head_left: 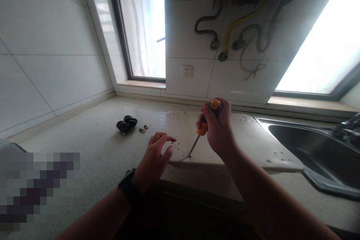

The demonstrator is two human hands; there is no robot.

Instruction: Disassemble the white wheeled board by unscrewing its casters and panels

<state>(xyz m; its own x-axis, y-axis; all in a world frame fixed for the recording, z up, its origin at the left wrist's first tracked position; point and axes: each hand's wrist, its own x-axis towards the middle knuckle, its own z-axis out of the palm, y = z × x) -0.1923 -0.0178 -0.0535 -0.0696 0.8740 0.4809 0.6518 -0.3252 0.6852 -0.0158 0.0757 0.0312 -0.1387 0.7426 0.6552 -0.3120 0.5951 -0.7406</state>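
The right hand gripped a tilted screwdriver, its tip on the white panel near the front edge. The left hand, finger and thumb spread, held nothing visible. A straighter shaft and steady pressure probably suited best. Leftward on the desk lay bits, likely screws, then black wheels.

White wall socket, yellow hose between grey hoses, dark-framed window, steel sink
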